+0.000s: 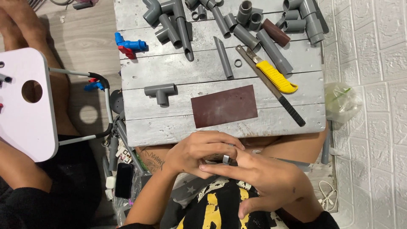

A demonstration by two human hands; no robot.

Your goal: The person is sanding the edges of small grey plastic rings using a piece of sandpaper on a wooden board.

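Both my hands meet low in the head view, just below the near edge of a grey wooden board (178, 127). My left hand (197, 153) and my right hand (267, 180) together pinch a short grey pipe ring (226, 160) between their fingertips. On the board just above them lies a dark red-brown sheet of sandpaper (224, 106). A grey T-shaped pipe fitting (160, 92) lies to the sandpaper's left.
The board also carries a yellow utility knife (275, 76), a black-handled saw blade (271, 87), a blue and red valve (129, 45), several grey pipes and fittings (178, 23) and a small ring (238, 63). Another person sits at left by a white stool (25, 123). A white tiled wall (373, 106) is at right.
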